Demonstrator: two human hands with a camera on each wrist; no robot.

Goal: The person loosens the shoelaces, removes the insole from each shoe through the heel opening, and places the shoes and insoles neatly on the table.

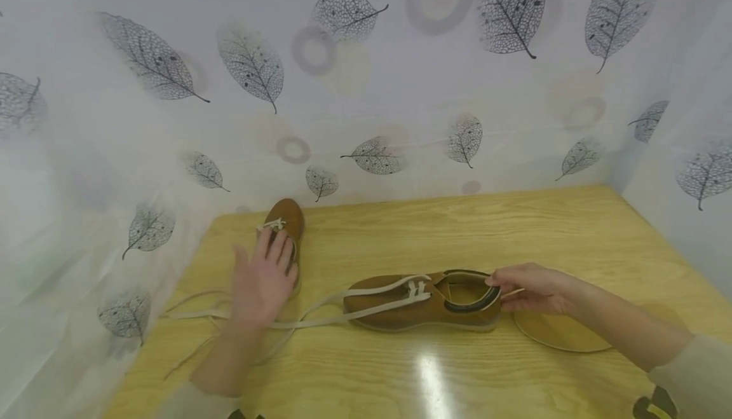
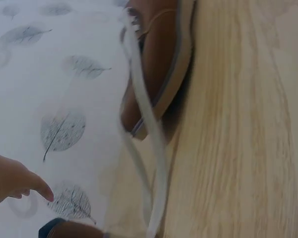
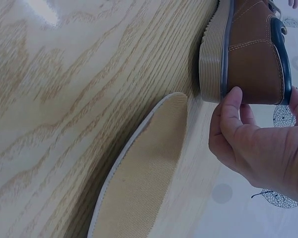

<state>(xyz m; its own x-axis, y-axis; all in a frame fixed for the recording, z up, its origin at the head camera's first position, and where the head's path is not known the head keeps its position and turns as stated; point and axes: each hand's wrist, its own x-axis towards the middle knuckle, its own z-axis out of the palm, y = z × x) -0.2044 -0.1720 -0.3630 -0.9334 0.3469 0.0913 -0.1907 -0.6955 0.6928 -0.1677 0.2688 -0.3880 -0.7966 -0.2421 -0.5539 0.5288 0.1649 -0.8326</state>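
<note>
A brown lace-up shoe [image 1: 383,314] lies on the table with its toe to the left and its long pale laces [image 1: 326,322] stretched leftward. My right hand [image 1: 532,288] grips this shoe at the heel; in the right wrist view the thumb is at the dark collar and the fingers are against the heel [image 3: 256,84]. My left hand [image 1: 264,285] is spread open with extended fingers, over the laces and partly covering a second brown shoe [image 1: 291,215] at the back left. A tan insole [image 3: 139,183] lies beside the right hand, partly hidden by the forearm in the head view.
The wooden table [image 1: 366,368] ends at a pale leaf-patterned sheet [image 1: 400,107] behind and at both sides. Loose lace ends [image 1: 189,358] trail over the table's left part. Light glares off the front middle.
</note>
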